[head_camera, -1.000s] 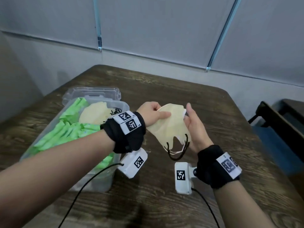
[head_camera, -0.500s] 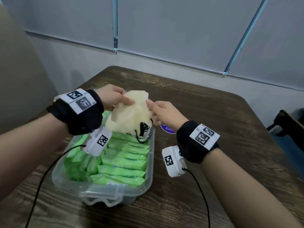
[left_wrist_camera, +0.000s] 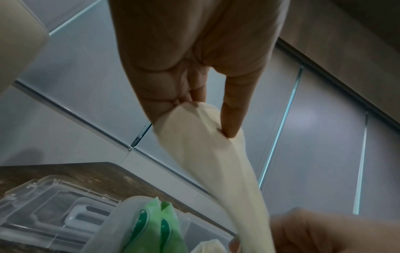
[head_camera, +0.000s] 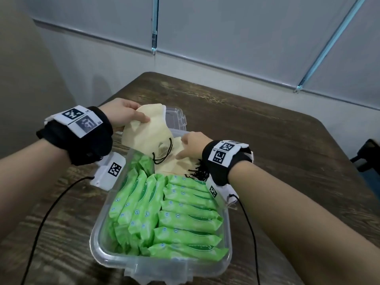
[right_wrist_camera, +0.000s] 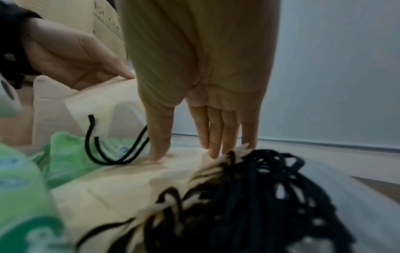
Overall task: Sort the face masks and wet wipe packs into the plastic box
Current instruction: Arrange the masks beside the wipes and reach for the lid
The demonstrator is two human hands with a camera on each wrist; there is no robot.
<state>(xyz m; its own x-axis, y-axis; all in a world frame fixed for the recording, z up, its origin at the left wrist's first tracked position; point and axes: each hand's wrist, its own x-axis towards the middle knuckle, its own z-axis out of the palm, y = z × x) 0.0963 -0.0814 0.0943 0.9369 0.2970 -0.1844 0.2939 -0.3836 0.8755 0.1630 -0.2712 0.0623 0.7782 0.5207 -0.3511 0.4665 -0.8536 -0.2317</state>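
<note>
Over the plastic box's (head_camera: 115, 262) far end, the left hand (head_camera: 123, 114) pinches a cream face mask (head_camera: 148, 134); the right hand (head_camera: 193, 147) presses flat fingers on stacked masks (head_camera: 174, 163) beside green wipe packs (head_camera: 185, 221).

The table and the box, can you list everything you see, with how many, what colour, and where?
Clear plastic box: one, see-through, on table.
Green wet wipe packs: many, hard to count, packed in box's near part.
Cream face mask with black ear loops: one, held over box's far end.
Stacked cream face masks: several, in box's far end.
Clear plastic lid: one, behind box.
Brown wooden table: one.
Hands: left hand pinches held mask; right hand presses stack with straight fingers.
</note>
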